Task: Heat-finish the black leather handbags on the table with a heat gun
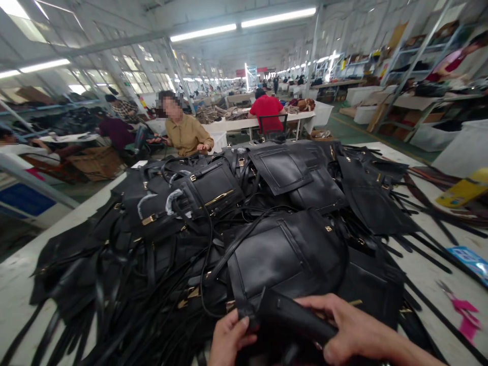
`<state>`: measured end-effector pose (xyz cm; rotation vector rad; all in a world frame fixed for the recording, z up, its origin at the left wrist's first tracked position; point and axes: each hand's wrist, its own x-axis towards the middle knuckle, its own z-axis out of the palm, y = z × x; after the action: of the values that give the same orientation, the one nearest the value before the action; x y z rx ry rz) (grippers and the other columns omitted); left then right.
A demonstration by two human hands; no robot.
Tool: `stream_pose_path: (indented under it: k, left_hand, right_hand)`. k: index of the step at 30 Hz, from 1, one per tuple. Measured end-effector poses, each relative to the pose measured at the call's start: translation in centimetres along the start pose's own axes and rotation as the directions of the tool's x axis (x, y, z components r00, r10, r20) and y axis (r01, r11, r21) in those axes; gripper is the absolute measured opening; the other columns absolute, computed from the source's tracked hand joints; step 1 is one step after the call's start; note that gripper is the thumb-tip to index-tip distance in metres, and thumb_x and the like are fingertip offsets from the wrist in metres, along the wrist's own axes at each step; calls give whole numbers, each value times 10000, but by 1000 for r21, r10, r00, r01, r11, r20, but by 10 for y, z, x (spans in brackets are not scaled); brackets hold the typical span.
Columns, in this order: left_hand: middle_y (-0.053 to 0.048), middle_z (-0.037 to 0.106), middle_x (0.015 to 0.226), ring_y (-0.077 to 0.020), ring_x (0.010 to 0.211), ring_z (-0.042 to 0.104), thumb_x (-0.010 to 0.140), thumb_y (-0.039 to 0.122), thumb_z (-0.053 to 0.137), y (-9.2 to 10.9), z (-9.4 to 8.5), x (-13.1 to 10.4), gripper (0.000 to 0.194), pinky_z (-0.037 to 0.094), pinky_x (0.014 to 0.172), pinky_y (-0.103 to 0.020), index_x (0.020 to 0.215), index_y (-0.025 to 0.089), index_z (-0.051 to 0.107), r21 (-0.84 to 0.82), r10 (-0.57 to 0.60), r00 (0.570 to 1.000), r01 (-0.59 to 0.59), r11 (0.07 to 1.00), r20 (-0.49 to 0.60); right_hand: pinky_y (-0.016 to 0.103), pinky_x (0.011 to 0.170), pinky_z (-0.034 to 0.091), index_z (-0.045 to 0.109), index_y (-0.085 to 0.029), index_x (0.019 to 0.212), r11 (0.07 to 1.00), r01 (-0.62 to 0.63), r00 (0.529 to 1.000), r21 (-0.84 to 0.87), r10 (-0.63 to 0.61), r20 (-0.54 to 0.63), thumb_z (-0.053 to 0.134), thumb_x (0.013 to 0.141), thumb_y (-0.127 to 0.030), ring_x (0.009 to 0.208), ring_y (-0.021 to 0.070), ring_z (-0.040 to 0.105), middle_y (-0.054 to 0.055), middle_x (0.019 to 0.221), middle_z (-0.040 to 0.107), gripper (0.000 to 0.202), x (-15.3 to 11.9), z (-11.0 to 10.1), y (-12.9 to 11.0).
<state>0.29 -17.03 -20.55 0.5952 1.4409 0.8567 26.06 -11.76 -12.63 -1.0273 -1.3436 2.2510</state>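
Note:
At the near edge of the pile, my left hand [232, 336] pinches a corner of a black leather bag [293, 316], close to a strap end. My right hand [348, 325] grips the same bag from the right, thumb and fingers round its folded edge. The lower part of this bag runs out of view at the bottom. Just beyond my hands lies another black bag [282, 254] with a stitched front pocket and a small gold fitting. Behind it, a black bag with a gold zip [217, 195] has handles wrapped in clear plastic.
Pink-handled scissors [464, 312] and a blue packet [470, 262] lie on the white table [427, 258] at the right. A yellow object [463, 188] rests beyond them. Long black straps [152, 300] spread out left. Across the table is a person in a tan shirt [186, 133].

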Motion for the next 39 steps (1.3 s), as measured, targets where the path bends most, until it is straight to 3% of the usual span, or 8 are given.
stream_pose_path:
  k: [6,14,18,22,27,31,34,39]
  left_hand:
    - [-115,659,853,-245,806,583,558,472,641,-4,-5,2,458,445,732,-368,866,133,652,-189,100,993,-88,978,58]
    - [-120,649,902,-265,833,578,596,440,626,-10,-9,1,437,444,726,-377,915,143,646,-261,168,982,-141,955,83]
    - [-111,654,884,-248,825,581,599,409,634,-6,-8,-2,412,445,718,-351,911,141,643,-296,154,985,-124,947,78]
    - [-85,664,826,-212,796,588,701,430,539,11,-4,-14,346,445,694,-312,870,147,643,-341,69,996,-47,939,53]
    - [-95,661,849,-209,829,591,761,553,371,32,-6,-23,517,417,767,-323,930,133,621,-407,-4,968,109,907,251]
    - [-100,652,873,-207,810,592,726,613,370,28,-14,-18,573,410,786,-353,931,135,608,-451,-22,960,153,879,281]
    - [-82,642,885,-189,799,587,697,573,469,18,-15,-8,510,429,747,-334,964,156,589,-370,-1,980,76,926,199]
    - [-12,581,530,-113,443,489,491,464,701,-17,-5,20,446,371,427,-215,762,117,629,-128,123,992,-118,985,29]
  right_hand:
    - [87,532,391,563,-201,1101,997,-5,988,-76,17,151,623,482,-28,711,93,531,-33,853,614,645,24,14,3]
    - [156,379,432,366,-209,1261,1000,7,996,22,-9,88,606,519,-107,411,63,483,-26,717,571,787,41,1,9]
    - [137,457,421,449,-223,1209,985,-76,984,-157,100,148,616,493,-82,539,84,531,-27,809,606,749,27,1,5]
    - [185,727,410,522,-202,1146,930,53,989,-365,3,149,649,491,-109,874,173,537,-23,976,600,673,28,25,-3]
    - [204,730,393,588,-228,1055,766,160,986,-623,-90,144,637,603,-238,791,176,560,-35,890,631,456,32,55,-18]
    - [192,709,414,524,-239,1145,880,161,987,-447,-136,87,635,522,-91,816,174,548,-28,953,613,650,37,56,-18]
    - [149,469,418,402,-211,1241,966,37,999,-256,-46,-28,585,524,-66,601,111,546,-4,936,597,754,45,43,-10]
    - [132,329,379,364,-196,1250,964,-85,996,-251,91,13,565,544,-90,368,53,464,-25,730,602,742,68,30,-4]
